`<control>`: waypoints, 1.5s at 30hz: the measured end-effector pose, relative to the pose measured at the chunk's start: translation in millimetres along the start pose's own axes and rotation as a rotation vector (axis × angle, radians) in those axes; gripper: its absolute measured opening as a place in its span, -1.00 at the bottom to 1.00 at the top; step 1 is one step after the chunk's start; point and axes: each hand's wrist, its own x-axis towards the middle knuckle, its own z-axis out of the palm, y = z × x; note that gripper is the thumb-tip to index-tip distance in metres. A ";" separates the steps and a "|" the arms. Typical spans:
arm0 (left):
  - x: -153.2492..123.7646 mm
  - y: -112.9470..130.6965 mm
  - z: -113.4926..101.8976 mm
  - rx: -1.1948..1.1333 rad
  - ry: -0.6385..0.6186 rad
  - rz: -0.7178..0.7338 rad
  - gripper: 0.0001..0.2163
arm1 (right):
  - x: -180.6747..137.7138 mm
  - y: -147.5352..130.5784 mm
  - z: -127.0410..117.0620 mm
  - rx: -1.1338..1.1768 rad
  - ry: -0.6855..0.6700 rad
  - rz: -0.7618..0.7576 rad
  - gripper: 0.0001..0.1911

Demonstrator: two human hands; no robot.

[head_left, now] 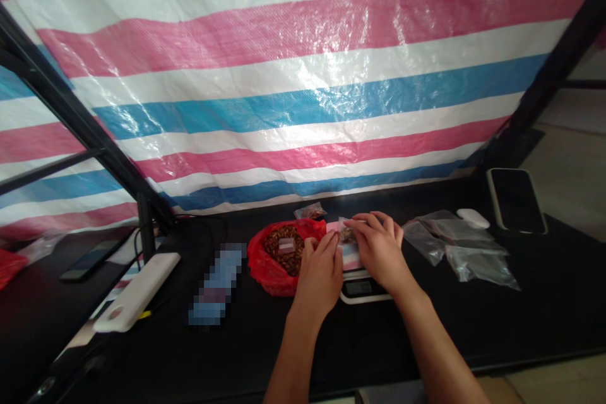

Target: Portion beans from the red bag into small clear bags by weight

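My left hand [322, 271] and my right hand [381, 252] come together above a small white digital scale [364, 289]. Between them is a small clear plastic bag [348, 233] with something brownish inside, pinched at its edges by the fingers of both hands. My fingers partly hide the bag. Just left of my left hand, an open red plastic bag [272, 278] holds many small brown pieces [279, 241], and a little clear plastic cup [286, 245] lies on top of them. The scale's display faces me beneath my hands.
Flat clear bags [478, 259] and a white oval object [473, 218] lie to the right, near a phone [517, 201]. Behind the red bag sits a small filled bag [310, 211]. A white power bank-like block [137, 293] lies left. Striped sheeting [303, 95] hangs behind the black table.
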 end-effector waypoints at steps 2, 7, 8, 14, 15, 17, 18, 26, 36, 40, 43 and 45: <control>-0.2 -0.8 0.4 -0.037 0.021 0.003 -0.57 | 0.7 1.4 -0.9 0.028 -0.001 0.018 -0.63; 0.7 0.5 -5.2 -0.225 0.076 -0.037 -0.62 | 4.1 -0.2 -3.8 0.185 -0.009 0.078 -0.70; 1.0 1.2 -7.1 -0.274 0.089 -0.043 -0.63 | 4.9 -1.2 -4.3 0.225 -0.004 0.078 -0.72; 0.4 6.8 -18.3 -0.564 0.257 -0.058 -0.71 | 8.7 -13.1 -8.2 0.522 -0.031 0.009 -0.77; -0.3 8.2 -19.7 -0.616 0.301 -0.057 -0.72 | 9.2 -17.2 -9.1 0.561 -0.048 0.005 -0.78; -2.4 11.1 -21.8 -0.706 0.404 -0.050 -0.77 | 9.7 -27.9 -10.2 0.627 -0.066 0.000 -0.77; -3.6 12.4 -22.4 -0.731 0.462 -0.050 -0.80 | 9.6 -34.4 -10.1 0.655 -0.062 -0.005 -0.77; -13.0 -2.8 -29.3 -0.891 0.620 -0.199 -0.63 | -1.9 -90.1 8.2 0.683 -0.034 -0.079 -0.69; -31.4 -24.6 -69.9 -0.879 0.476 -0.219 -0.62 | -4.5 -112.9 17.1 0.946 -0.166 0.182 -0.63; -40.4 -34.8 -80.8 -0.881 0.356 -0.169 -0.61 | -1.6 -114.1 17.5 0.917 -0.260 0.172 -0.68; -44.1 -40.3 -84.7 -0.779 0.356 -0.164 -0.61 | 1.3 -112.7 16.5 0.875 -0.229 0.094 -0.73; -44.5 -41.1 -85.5 -0.723 0.358 -0.164 -0.62 | 2.4 -112.0 17.6 0.849 -0.209 0.090 -0.74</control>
